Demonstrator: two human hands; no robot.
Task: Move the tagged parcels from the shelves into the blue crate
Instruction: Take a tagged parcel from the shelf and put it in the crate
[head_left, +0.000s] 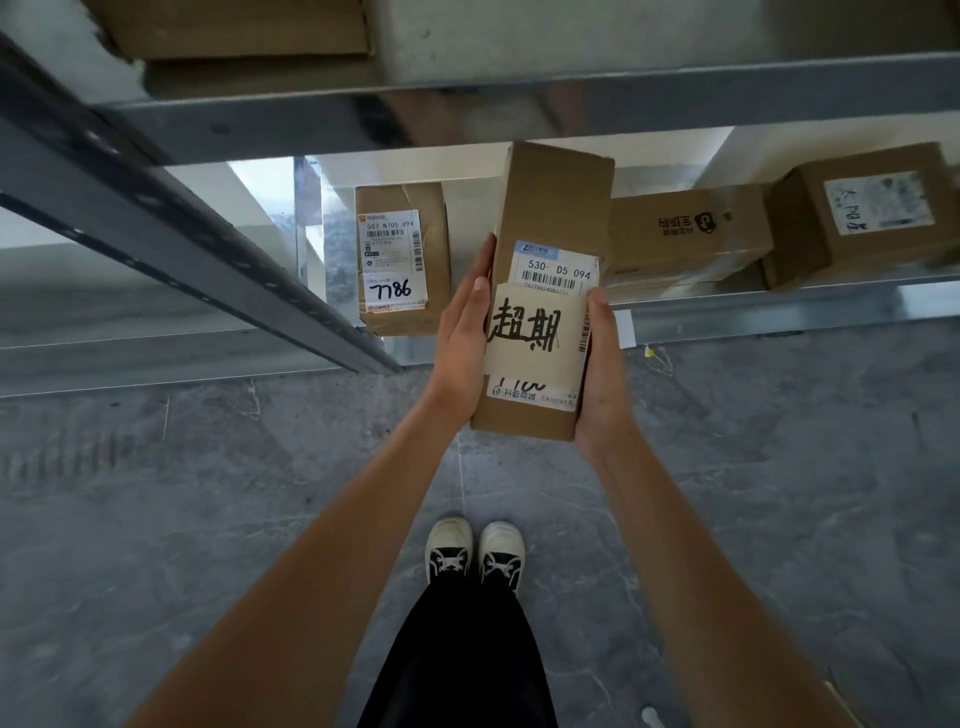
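The tagged parcel was held in front of the shelf, its long axis running away from the person, tag up. The left hand and right hand clasped its long sides. Three boxes sat on the shelf behind.

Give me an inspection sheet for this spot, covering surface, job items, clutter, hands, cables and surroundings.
Surface: grey metal shelf, low, holding parcels.
Job's things: long brown cardboard parcel with a handwritten beige tag, held off the shelf; blue crate not seen.
Clutter: brown box marked 7786, flat brown box, brown box with white label on shelf.
Grips: left hand and right hand clasp the parcel's sides.
Cables: nothing seen.
Surroundings: grey marbled floor, upper shelf.
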